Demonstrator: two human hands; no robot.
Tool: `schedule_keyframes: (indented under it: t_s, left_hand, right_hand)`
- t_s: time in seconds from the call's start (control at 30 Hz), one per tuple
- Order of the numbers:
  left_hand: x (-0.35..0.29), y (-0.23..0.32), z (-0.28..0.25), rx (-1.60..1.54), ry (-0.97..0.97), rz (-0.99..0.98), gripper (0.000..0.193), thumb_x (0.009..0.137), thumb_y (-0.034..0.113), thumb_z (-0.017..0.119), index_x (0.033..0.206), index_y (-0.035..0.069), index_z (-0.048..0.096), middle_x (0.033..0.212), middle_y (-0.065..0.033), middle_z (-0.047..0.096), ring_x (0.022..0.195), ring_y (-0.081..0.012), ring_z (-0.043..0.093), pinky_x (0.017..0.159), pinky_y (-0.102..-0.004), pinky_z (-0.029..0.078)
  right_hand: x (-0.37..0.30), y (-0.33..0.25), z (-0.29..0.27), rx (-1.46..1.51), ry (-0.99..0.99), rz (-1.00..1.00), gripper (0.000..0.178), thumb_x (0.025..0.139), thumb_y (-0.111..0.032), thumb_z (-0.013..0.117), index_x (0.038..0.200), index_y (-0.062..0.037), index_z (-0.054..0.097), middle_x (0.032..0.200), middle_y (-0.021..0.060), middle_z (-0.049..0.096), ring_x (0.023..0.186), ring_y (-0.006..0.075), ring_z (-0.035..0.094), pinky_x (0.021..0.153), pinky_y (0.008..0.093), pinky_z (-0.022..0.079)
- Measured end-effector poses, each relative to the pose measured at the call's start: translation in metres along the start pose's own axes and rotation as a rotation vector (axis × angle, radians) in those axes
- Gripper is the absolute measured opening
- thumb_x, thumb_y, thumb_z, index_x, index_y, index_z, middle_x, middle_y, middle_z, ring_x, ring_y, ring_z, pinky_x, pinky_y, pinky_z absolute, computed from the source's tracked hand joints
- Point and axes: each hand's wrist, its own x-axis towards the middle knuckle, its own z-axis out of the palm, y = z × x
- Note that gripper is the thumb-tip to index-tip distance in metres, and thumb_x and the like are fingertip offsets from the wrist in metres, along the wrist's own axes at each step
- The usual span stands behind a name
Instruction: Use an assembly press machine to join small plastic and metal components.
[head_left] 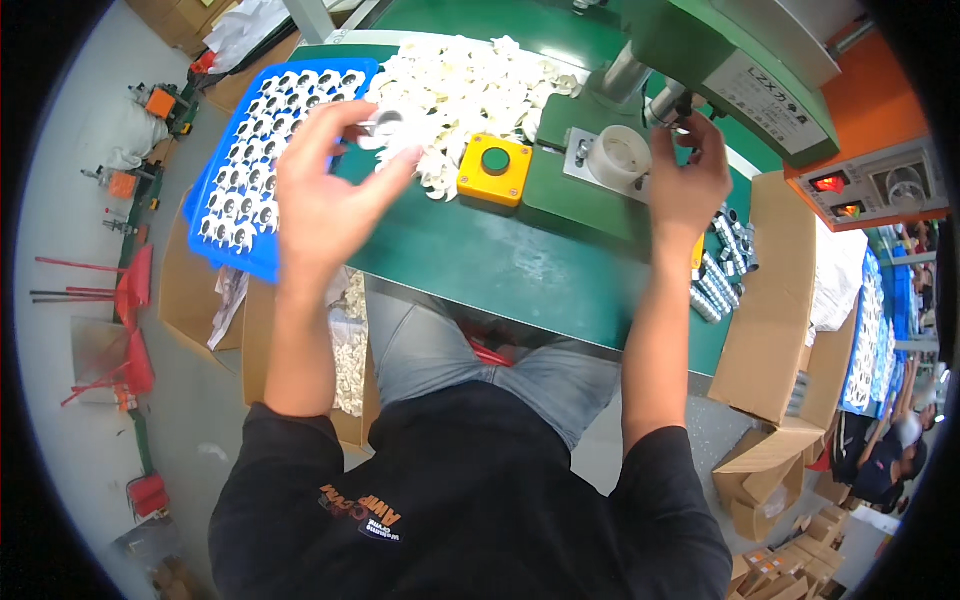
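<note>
My left hand (330, 195) is raised between the blue tray (262, 262) and a heap of white plastic parts (465, 85). Its thumb and fingers close on a small white part with a metallic-looking ring (382, 129). On the right, my right hand (692, 178) reaches up beside the ram of the green bench press (735, 90). Those fingers are curled together near a dark tip; what they hold, if anything, I cannot make out. Just left of that hand, a white round fixture (617, 158) sits on the press base. Rows of white parts with dark centres fill the tray.
A yellow box with a green button (495, 160) stands left of the press base. Metal sleeves (722, 265) lie at the table's right edge, by an open cardboard box (765, 300). An orange control unit (870, 150) is at the far right. Another carton (260, 330) stands below the tray.
</note>
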Motion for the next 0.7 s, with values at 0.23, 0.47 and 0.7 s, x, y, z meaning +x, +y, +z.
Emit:
schedule_keyframes:
  t_s: [0.23, 0.47, 0.7]
  left_hand:
    - [-0.034, -0.085, -0.103, 0.41, 0.182, -0.294, 0.042, 0.08, 0.03, 0.09, 0.107, 0.002, 0.075, 0.086, -0.0042, 0.058, 0.076, -0.0168, 0.053, 0.07, -0.0323, 0.048]
    - [-0.09, -0.104, -0.128, 0.437, -0.156, -0.588, 0.048, 0.084, 0.028, 0.088, 0.118, -0.002, 0.076, 0.078, 0.0021, 0.056, 0.071, -0.0079, 0.051, 0.064, -0.0264, 0.044]
    - [-0.095, -0.112, -0.118, 0.683, -0.269, -0.509, 0.051, 0.079, 0.043, 0.086, 0.111, 0.003, 0.08, 0.084, -0.0114, 0.068, 0.079, -0.0272, 0.068, 0.074, -0.0408, 0.054]
  right_hand:
    - [-0.028, -0.001, -0.044, -0.112, -0.07, 0.058, 0.033, 0.088, -0.012, 0.083, 0.117, 0.0018, 0.073, 0.096, 0.0093, 0.075, 0.085, 0.0147, 0.065, 0.079, 0.0302, 0.051]
    - [-0.082, -0.029, -0.061, 0.013, -0.406, -0.015, 0.03, 0.085, -0.004, 0.084, 0.111, 0.0014, 0.071, 0.097, 0.0098, 0.071, 0.082, 0.0181, 0.063, 0.076, 0.0312, 0.052]
    - [-0.1, -0.04, -0.054, 0.138, -0.491, -0.02, 0.031, 0.081, 0.001, 0.084, 0.108, 0.0021, 0.07, 0.102, 0.0127, 0.073, 0.09, 0.0235, 0.068, 0.082, 0.0334, 0.054]
